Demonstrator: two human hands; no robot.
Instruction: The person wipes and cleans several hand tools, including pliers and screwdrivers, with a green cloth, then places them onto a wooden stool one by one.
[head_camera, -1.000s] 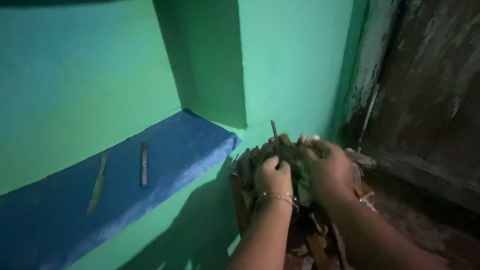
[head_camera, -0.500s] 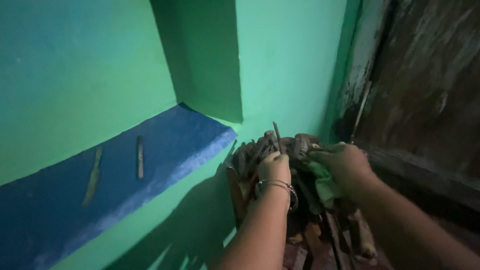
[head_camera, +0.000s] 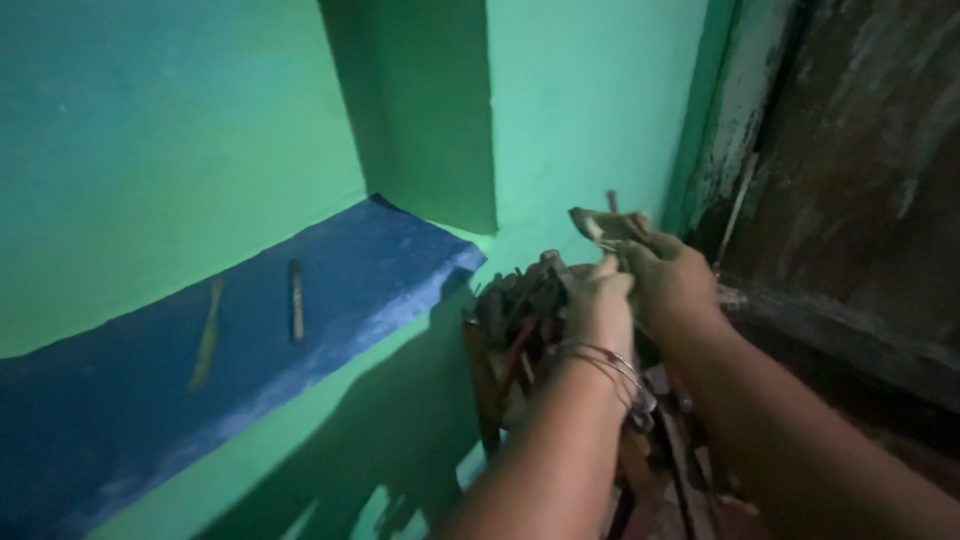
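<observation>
- A heap of dark sticks and scrap wood was seen piled against the green wall, just below the right end of the blue ledge.
- The left hand was laid on top of the heap; whether anything was gripped could not be told.
- A flat, pale scrap was clasped in the right hand, above the heap.
- Two thin sticks were left lying on the ledge, well apart from both hands.
</observation>
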